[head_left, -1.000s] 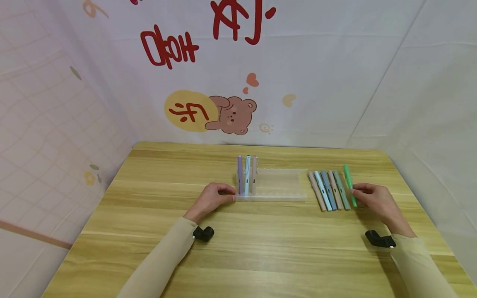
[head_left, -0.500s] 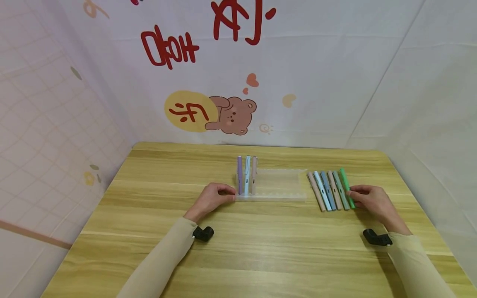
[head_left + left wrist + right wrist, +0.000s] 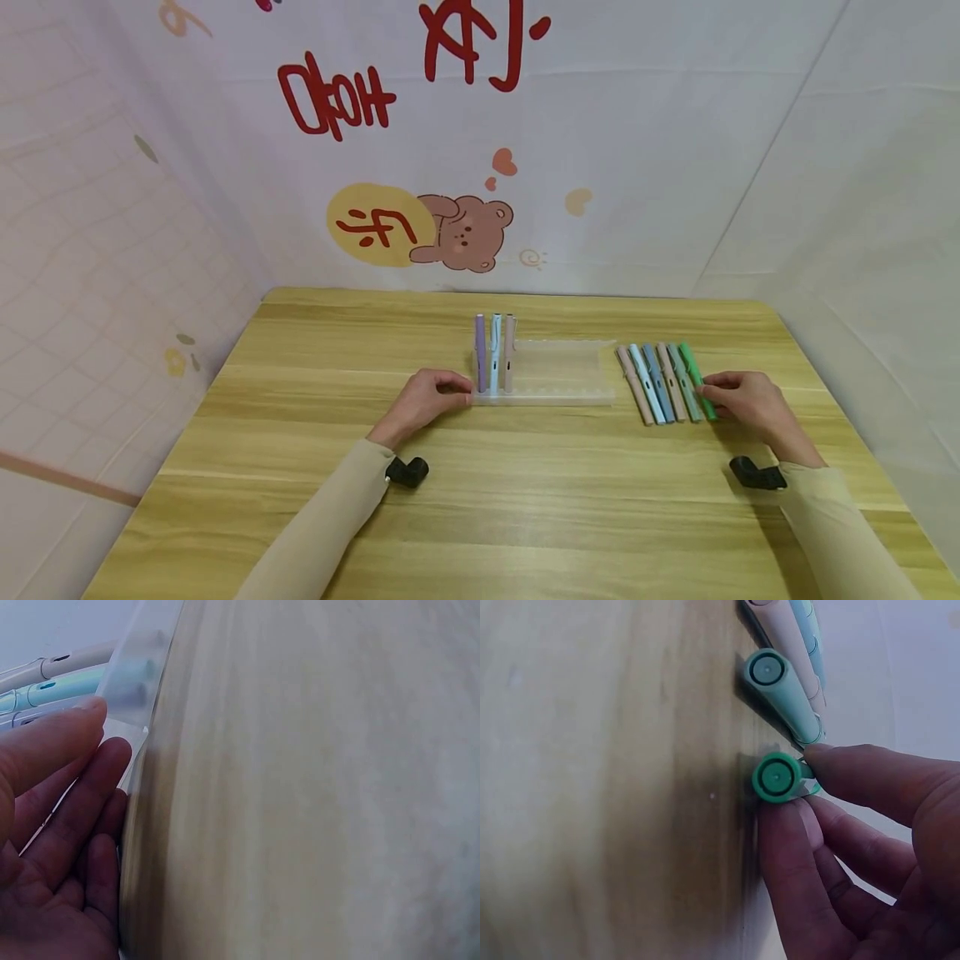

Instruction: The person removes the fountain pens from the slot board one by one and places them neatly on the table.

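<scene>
A clear holder stands mid-table with a purple pen, a light blue pen and a beige pen upright at its left end. My left hand pinches the holder's left front corner; in the left wrist view the thumb and index finger of that hand meet at its edge. My right hand pinches a bright green pen lying at the right end of a row of pens. The right wrist view shows thumb and fingers around the green pen, beside a grey-green pen.
Several more pens lie side by side right of the holder, among them a beige one and a blue one. The wooden table ends at a printed cloth wall behind and at cloth on both sides.
My right hand has moved left with the green pen, which now lies close against the grey-green pen at the row's end. My left hand has stayed at the holder's corner.
</scene>
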`<state>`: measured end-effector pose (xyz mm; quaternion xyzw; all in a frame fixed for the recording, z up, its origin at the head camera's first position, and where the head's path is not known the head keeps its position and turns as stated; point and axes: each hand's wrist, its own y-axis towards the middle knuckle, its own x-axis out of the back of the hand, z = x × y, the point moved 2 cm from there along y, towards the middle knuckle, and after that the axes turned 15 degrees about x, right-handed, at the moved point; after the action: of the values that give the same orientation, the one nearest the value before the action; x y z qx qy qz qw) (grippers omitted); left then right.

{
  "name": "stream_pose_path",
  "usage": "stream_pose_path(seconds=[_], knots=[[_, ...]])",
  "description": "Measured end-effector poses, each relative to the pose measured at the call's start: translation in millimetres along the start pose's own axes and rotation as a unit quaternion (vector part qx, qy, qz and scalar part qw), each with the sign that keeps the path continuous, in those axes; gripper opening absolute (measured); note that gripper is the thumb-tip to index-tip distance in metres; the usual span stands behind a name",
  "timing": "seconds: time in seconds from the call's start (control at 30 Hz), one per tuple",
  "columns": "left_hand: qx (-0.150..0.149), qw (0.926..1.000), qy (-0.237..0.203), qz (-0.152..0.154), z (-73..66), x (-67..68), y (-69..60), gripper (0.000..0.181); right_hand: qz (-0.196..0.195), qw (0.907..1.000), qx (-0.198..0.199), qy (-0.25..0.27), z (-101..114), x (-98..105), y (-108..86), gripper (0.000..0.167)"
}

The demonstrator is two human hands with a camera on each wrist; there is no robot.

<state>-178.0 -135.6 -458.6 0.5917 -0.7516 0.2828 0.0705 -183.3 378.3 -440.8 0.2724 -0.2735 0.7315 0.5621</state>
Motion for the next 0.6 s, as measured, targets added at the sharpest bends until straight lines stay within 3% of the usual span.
stream_pose_path(seconds=[0.6], knots=[[0.014, 0.9999, 0.006, 0.004, -1.2, 0.0, -1.1, 0.013, -0.008, 0.9997, 0.002, 0.021, -0.4, -2.5, -2.0, 0.062]])
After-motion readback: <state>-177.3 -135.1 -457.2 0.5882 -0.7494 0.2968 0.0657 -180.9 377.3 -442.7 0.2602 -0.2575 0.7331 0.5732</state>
